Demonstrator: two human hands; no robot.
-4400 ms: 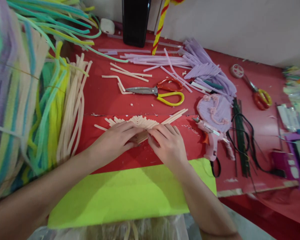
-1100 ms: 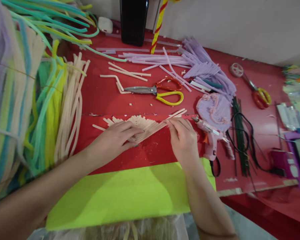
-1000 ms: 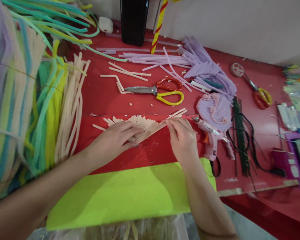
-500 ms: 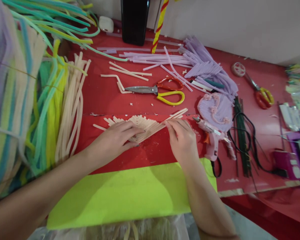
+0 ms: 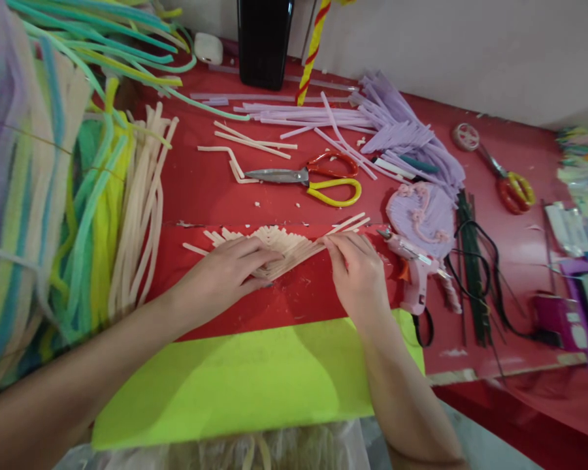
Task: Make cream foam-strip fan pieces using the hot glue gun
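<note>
Right hand [image 5: 357, 269]: has slid away from the left hand [image 5: 240, 262] since the first frame, toward the desk's right edge; thumb and forefinger pinch narrowly on the strips at the weave's right side.
Weave [image 5: 293, 249]: beige, V-patterned, on the red desk [image 5: 210, 202] toward its near edge, between the two hands; its left part runs beneath the left hand, its loose ends poke out beyond the right hand's pinch.
Left hand: fingers close together over the weave, thumb at its near side; cannot tell whether it grips.
Scissors [image 5: 298, 177]: beyond the weave, blades toward the desk's left edge.
Green sheet [image 5: 255, 385]: along the near edge, beneath the forearms.
Glue gun [image 5: 415, 267]: right of the right hand, just beside the lilac disc [image 5: 416, 222].
Lilac stems [image 5: 411, 134]: heaped beyond the disc, toward the back edge.
Beige stems [image 5: 140, 215]: bundled toward the left edge.
Phone [image 5: 265, 46]: upright at the back edge.
</note>
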